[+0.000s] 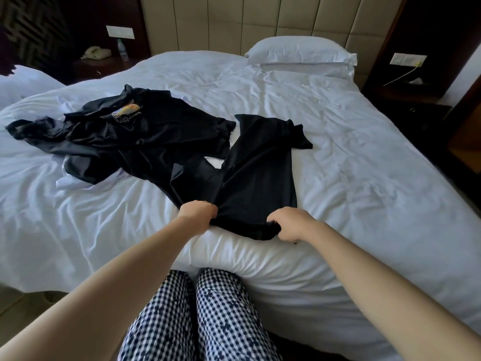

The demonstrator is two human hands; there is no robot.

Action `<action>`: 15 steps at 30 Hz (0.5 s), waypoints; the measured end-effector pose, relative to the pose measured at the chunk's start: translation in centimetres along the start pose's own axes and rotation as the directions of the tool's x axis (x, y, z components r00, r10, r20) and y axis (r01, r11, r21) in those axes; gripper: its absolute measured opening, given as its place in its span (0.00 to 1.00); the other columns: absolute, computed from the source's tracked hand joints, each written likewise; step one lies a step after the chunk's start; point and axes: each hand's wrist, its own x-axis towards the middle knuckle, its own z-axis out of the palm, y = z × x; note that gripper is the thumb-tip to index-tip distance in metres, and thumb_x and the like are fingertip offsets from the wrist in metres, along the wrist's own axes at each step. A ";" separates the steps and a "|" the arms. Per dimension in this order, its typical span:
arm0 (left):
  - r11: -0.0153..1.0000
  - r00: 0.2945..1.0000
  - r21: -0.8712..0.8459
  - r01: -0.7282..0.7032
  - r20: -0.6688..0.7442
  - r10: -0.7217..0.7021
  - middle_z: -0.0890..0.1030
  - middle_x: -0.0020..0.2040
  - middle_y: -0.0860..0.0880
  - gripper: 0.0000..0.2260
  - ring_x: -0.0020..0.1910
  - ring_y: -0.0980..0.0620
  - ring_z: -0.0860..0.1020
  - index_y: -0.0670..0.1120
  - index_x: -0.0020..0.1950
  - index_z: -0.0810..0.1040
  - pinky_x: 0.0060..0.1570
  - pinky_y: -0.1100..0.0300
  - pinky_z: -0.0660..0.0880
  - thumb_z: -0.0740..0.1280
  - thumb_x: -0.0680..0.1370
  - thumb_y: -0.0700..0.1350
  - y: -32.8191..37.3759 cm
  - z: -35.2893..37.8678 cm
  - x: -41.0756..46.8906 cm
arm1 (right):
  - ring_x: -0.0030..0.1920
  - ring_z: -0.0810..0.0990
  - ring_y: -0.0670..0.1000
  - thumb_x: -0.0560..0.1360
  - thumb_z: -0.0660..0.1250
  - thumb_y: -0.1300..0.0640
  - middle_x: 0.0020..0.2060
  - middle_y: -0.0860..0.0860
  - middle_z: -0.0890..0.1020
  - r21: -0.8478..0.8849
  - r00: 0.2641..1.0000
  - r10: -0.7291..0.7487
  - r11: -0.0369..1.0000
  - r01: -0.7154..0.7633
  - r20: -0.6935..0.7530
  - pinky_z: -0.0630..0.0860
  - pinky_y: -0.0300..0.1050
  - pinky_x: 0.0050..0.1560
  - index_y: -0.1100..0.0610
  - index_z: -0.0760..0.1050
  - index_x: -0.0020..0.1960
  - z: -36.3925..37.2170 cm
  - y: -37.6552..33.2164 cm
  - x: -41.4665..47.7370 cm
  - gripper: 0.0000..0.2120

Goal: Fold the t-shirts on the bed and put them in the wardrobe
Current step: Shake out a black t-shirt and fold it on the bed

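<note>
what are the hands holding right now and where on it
Both hold the black t-shirt by its near edge: left hand grips the left end, right hand the right end.

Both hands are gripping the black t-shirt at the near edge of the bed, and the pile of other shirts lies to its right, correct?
Not quite. The left hand and right hand do grip the black t-shirt at the near edge of the bed, but the head view shows the pile of other shirts lying to its left, not right.
</note>
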 end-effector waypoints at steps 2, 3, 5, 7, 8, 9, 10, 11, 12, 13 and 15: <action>1.000 1.000 0.014 -0.009 0.017 0.009 0.78 0.55 0.53 0.11 0.53 0.49 0.77 0.53 0.59 0.76 0.42 0.59 0.70 0.62 0.79 0.42 0.1 0.1 -1.0 | 0.37 0.80 0.50 0.67 0.58 0.69 0.40 0.47 0.78 -0.016 1.000 -0.003 1.000 0.003 0.012 0.76 0.42 0.33 0.51 0.77 0.53 0.2 -0.6 -1.1 0.21; 1.000 1.000 0.021 -0.013 0.026 0.012 0.78 0.54 0.53 0.11 0.52 0.49 0.77 0.53 0.59 0.77 0.42 0.59 0.70 0.62 0.79 0.42 0.2 0.2 -1.5 | 0.34 0.78 0.49 0.67 0.58 0.69 0.38 0.45 0.76 -0.016 1.000 -0.006 1.000 0.006 0.020 0.74 0.41 0.31 0.50 0.76 0.52 0.3 -0.9 -1.7 0.20; 0.999 0.998 0.042 -0.019 0.052 0.017 0.79 0.53 0.52 0.11 0.51 0.50 0.78 0.52 0.59 0.77 0.41 0.59 0.71 0.63 0.79 0.42 0.5 0.4 -2.4 | 0.31 0.78 0.48 0.68 0.58 0.69 0.35 0.44 0.73 -0.002 0.999 -0.008 1.000 0.008 0.048 0.72 0.39 0.30 0.47 0.74 0.44 0.7 -1.4 -2.8 0.18; 0.998 0.996 0.063 -0.019 0.087 0.014 0.80 0.53 0.52 0.11 0.50 0.50 0.79 0.52 0.60 0.77 0.40 0.60 0.72 0.64 0.79 0.42 0.8 0.6 -3.3 | 0.32 0.81 0.51 0.69 0.57 0.69 0.34 0.44 0.74 0.020 0.997 -0.013 1.000 0.011 0.074 0.71 0.39 0.30 0.45 0.70 0.39 1.1 -1.9 -3.7 0.18; 0.997 0.995 0.070 -0.020 0.099 0.013 0.80 0.53 0.53 0.11 0.50 0.51 0.79 0.52 0.60 0.77 0.39 0.60 0.72 0.64 0.78 0.42 0.9 0.8 -3.6 | 0.33 0.82 0.52 0.69 0.57 0.69 0.35 0.45 0.74 0.032 0.997 -0.016 0.999 0.013 0.079 0.71 0.40 0.30 0.45 0.70 0.38 1.4 -2.0 -4.0 0.18; 0.997 0.995 0.077 -0.020 0.104 0.012 0.80 0.53 0.53 0.12 0.50 0.51 0.79 0.52 0.60 0.77 0.39 0.61 0.71 0.64 0.78 0.42 1.0 0.9 -4.0 | 0.34 0.82 0.53 0.69 0.57 0.69 0.35 0.45 0.75 0.041 0.996 -0.020 0.999 0.017 0.082 0.70 0.40 0.29 0.45 0.70 0.37 1.6 -2.1 -4.2 0.18; 0.997 0.994 0.079 -0.021 0.108 0.012 0.80 0.53 0.53 0.12 0.50 0.51 0.79 0.52 0.60 0.77 0.39 0.61 0.71 0.64 0.78 0.42 1.1 0.9 -4.2 | 0.35 0.82 0.53 0.69 0.57 0.68 0.36 0.46 0.76 0.042 0.996 -0.027 0.999 0.024 0.081 0.70 0.40 0.29 0.45 0.71 0.38 1.8 -2.2 -4.4 0.17; 0.997 0.994 0.078 -0.022 0.108 0.013 0.80 0.54 0.53 0.12 0.51 0.51 0.79 0.52 0.61 0.77 0.40 0.61 0.71 0.65 0.78 0.42 1.1 1.0 -4.4 | 0.35 0.82 0.52 0.69 0.57 0.68 0.37 0.47 0.78 0.040 0.996 -0.032 0.999 0.029 0.080 0.70 0.40 0.29 0.47 0.73 0.40 2.0 -2.3 -4.6 0.17; 0.997 0.995 0.076 -0.022 0.104 0.014 0.79 0.54 0.53 0.12 0.51 0.51 0.79 0.52 0.61 0.77 0.40 0.61 0.71 0.65 0.79 0.42 1.2 1.0 -4.6 | 0.35 0.81 0.51 0.69 0.57 0.68 0.38 0.47 0.78 0.043 0.996 -0.034 0.999 0.031 0.079 0.70 0.40 0.29 0.48 0.75 0.43 2.1 -2.2 -4.7 0.17; 0.997 0.995 0.075 -0.021 0.097 0.014 0.79 0.54 0.53 0.13 0.51 0.51 0.79 0.53 0.62 0.77 0.41 0.61 0.71 0.65 0.79 0.42 1.2 1.0 -4.6 | 0.35 0.81 0.50 0.69 0.58 0.68 0.40 0.47 0.79 0.052 0.996 -0.033 0.998 0.029 0.081 0.70 0.39 0.30 0.48 0.76 0.47 2.3 -2.2 -4.7 0.18; 0.997 0.995 0.075 -0.021 0.096 0.014 0.79 0.55 0.53 0.13 0.53 0.51 0.78 0.53 0.62 0.77 0.42 0.60 0.72 0.64 0.79 0.42 1.2 1.0 -4.8 | 0.39 0.79 0.48 0.70 0.62 0.65 0.44 0.45 0.79 0.074 0.995 -0.036 0.997 0.029 0.091 0.71 0.39 0.33 0.50 0.79 0.56 2.5 -2.1 -4.8 0.19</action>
